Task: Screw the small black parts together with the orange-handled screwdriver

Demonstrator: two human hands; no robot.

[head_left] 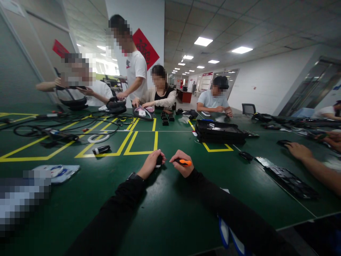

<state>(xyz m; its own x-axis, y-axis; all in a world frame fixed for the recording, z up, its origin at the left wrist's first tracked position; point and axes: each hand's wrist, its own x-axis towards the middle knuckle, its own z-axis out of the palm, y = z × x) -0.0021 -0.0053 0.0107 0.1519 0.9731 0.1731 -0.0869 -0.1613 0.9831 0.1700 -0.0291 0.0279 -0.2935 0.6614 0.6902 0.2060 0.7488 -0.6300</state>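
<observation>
In the middle of the head view, my left hand (152,165) is closed around a small black part with a pale band (159,160). My fingers cover most of it, so its exact kind does not show. Facing it, my right hand (183,164) grips a screwdriver (185,162) with an orange and black handle. The thin shaft points left at the black part; whether its tip touches is too small to tell. Both hands are just above the green table (165,199). Beyond my left hand lies a black cylindrical piece with a white band (101,150).
Black trays (220,131) are stacked ahead to the right. Cables (34,129) and a white ring (98,138) lie on the left, near a blue-white packet (58,173). A black panel (290,181) rests at right, near a co-worker's hand (299,151). Several people sit or stand opposite.
</observation>
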